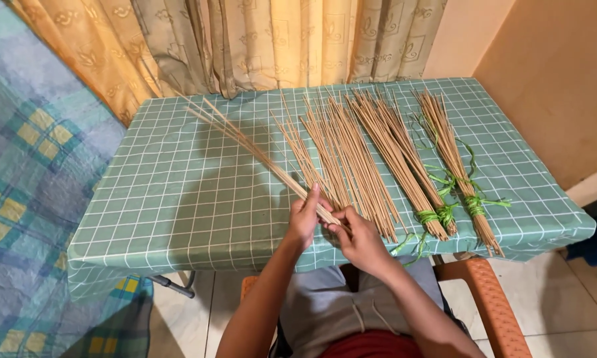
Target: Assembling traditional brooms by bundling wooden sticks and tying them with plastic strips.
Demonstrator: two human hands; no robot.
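My left hand [304, 217] and my right hand [357, 236] meet at the near edge of the table, both closed around the lower end of a thin bunch of tan sticks [245, 142] that fans out up and to the left. Right beside it lie loose piles of the same sticks [341, 156] on the green checked tablecloth [172, 199]. Further right rest bundles tied with green strips, one [404, 159] next to another [454, 162].
Yellow patterned curtains [245, 40] hang behind the table. A blue and yellow checked cloth [26, 185] covers something on the left. An orange chair arm [487, 298] sits at the lower right, a tan wall [557, 79] stands to the right.
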